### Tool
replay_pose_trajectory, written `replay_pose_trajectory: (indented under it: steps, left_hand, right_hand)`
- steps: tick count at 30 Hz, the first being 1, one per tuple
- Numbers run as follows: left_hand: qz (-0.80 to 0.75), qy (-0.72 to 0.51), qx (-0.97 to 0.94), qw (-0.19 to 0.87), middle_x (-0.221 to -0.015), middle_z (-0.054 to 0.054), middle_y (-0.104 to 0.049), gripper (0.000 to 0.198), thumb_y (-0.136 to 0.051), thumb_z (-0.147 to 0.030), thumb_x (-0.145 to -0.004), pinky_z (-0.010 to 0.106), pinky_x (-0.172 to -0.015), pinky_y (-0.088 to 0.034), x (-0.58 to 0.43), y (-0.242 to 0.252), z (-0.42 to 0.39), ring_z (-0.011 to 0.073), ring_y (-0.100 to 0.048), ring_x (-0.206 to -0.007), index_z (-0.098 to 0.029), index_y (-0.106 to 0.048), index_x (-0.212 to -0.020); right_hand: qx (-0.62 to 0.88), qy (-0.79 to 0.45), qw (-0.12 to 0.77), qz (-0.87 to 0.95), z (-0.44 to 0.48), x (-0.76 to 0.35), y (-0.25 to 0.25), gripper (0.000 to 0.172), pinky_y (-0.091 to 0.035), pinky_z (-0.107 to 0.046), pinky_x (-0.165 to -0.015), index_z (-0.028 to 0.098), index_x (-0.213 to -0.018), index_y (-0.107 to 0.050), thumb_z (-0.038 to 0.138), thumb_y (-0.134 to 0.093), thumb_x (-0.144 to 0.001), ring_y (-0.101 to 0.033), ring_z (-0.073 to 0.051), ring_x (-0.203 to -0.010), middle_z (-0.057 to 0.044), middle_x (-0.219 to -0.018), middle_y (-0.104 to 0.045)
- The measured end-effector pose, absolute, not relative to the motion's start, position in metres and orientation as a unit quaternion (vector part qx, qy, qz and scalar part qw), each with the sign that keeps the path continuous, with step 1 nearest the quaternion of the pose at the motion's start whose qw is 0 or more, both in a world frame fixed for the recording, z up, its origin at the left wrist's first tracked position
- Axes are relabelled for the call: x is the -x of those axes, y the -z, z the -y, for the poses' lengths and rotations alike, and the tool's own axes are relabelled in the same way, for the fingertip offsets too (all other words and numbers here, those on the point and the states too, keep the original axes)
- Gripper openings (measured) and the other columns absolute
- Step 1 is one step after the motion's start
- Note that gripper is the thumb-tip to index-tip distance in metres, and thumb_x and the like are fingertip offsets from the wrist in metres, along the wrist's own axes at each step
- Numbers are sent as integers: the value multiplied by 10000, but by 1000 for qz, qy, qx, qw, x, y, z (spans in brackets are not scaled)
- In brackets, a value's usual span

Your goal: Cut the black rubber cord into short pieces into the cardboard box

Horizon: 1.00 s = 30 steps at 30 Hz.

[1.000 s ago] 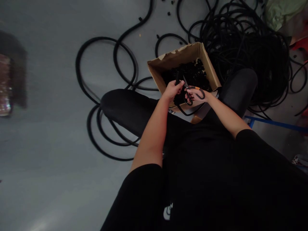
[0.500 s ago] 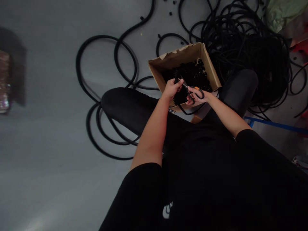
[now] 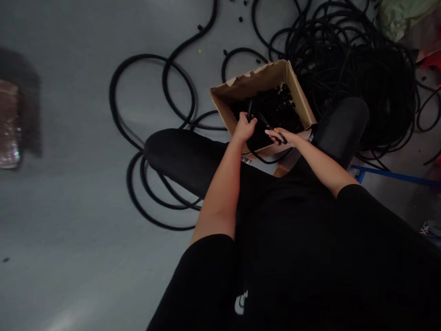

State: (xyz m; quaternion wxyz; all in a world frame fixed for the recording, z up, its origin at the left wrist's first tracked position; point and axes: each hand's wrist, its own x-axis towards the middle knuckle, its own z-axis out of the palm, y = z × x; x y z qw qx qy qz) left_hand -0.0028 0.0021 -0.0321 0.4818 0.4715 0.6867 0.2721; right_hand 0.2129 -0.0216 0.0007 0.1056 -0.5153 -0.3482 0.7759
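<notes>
My left hand (image 3: 245, 128) is closed round the end of a black rubber hose (image 3: 248, 110), holding it up over an open cardboard box (image 3: 254, 80). My right hand (image 3: 284, 137) grips black scissors (image 3: 272, 127) with an orange mark on the handle, the blades pointing at the hose just right of my left hand. The box stands between my knees and holds many short black cut pieces (image 3: 277, 108). A loop of the hose (image 3: 272, 161) hangs below my hands.
A long black hose (image 3: 151, 105) lies in loops on the grey floor to the left. A big tangled pile of hose (image 3: 351, 59) fills the upper right. A blue bar (image 3: 396, 175) runs along the right. Small cut bits (image 3: 241, 19) lie beyond the box.
The scissors have swung down flatter and closed in toward the hose; my left hand shifted slightly, still holding the hose end over the box.
</notes>
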Motion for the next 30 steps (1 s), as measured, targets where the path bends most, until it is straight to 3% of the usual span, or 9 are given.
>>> replay_pose_trajectory:
  steps: [3, 8, 11, 20, 26, 30]
  left_hand:
    - [-684, -230, -506, 473, -1293, 166, -798, 372, -835, -554, -1192, 567, -1361, -554, 7, 41, -1, 388, -762, -1449, -240, -653, -1272]
    - [-662, -84, -578, 470, -1324, 207, -865, 260, -690, -429, -1232, 558, -1324, -599, 7, 38, 8, 434, -822, -1448, -209, -763, -1350]
    - [-635, -36, -619, 461, -1417, 228, -894, 307, -653, -366, -1205, 545, -1337, -599, 8, 36, 10, 439, -814, -1477, -185, -820, -1388]
    - [-586, 27, -668, 457, -1437, 233, -906, 387, -614, -392, -1195, 504, -1268, -634, 10, 45, 8, 406, -836, -1398, -172, -860, -1398]
    - [-655, -110, -602, 444, -1351, 192, -853, 440, -763, -369, -1150, 520, -1257, -629, 5, 29, 9, 383, -820, -1361, -193, -720, -1550]
    - [-649, -159, -598, 443, -1162, 118, -823, 358, -824, -372, -1076, 483, -1149, -658, 6, 20, 9, 331, -802, -1166, -219, -760, -1393]
  right_hand:
    - [569, -695, 100, 428, 20, -215, 3, 624, -435, -178, -563, 254, -875, -513, 576, -935, -1204, -466, -108, -628, 71, -689, -486]
    - [595, -582, 39, 553, 12, -223, 3, 551, -502, -246, -746, 211, -943, -645, 587, -1005, -1121, -585, -162, -826, 13, -844, -626]
    - [596, -559, 11, 576, 10, -227, 3, 520, -522, -262, -804, 185, -966, -693, 575, -1006, -1110, -629, -185, -878, -15, -878, -680]
    - [595, -623, -15, 507, 18, -225, 0, 633, -503, -188, -586, 200, -849, -653, 648, -971, -1163, -634, -125, -610, -1, -650, -652]
    - [608, -605, 14, 514, 19, -225, -15, 591, -465, -204, -500, 215, -801, -625, 494, -918, -1232, -582, -121, -487, 2, -551, -623]
    - [599, -618, 13, 509, 18, -225, -21, 578, -447, -190, -505, 224, -817, -595, 450, -960, -1204, -548, -107, -492, 32, -543, -590]
